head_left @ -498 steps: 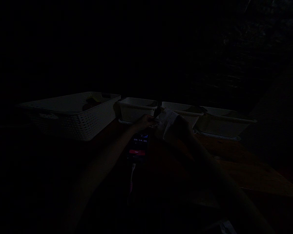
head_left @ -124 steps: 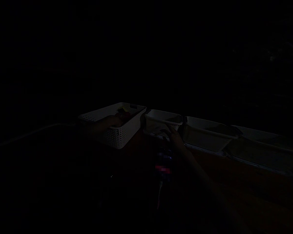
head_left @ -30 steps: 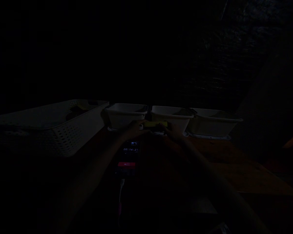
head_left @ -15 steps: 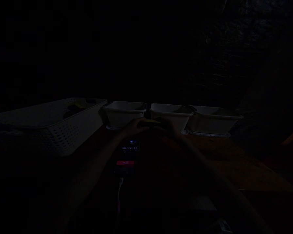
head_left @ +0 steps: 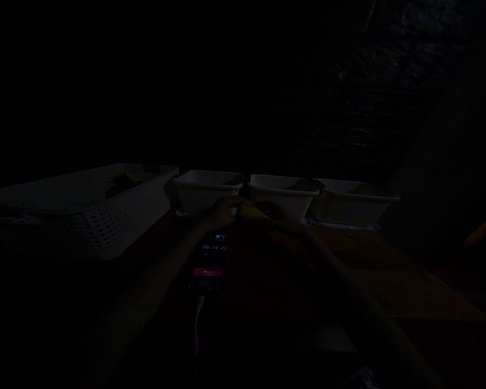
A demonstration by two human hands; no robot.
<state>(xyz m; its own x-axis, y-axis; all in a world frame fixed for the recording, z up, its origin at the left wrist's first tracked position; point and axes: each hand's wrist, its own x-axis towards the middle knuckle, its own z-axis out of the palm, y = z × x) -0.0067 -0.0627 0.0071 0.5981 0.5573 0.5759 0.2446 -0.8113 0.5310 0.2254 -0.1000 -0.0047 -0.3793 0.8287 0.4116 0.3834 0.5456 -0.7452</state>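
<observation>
Both forearms reach forward and converge near the middle of the very dark view. The left hand [head_left: 221,212] has its fingers curled, knuckles up — apparently pinching something. The right hand [head_left: 281,219] sits just beside it, fingers bent inward — its grip too dim to judge.

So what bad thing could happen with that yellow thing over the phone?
It is very dark, so the left hand and right hand might fumble the yellow thing held between them. It could drop onto the phone lying just below. An arm might also snag the phone's cable.
</observation>
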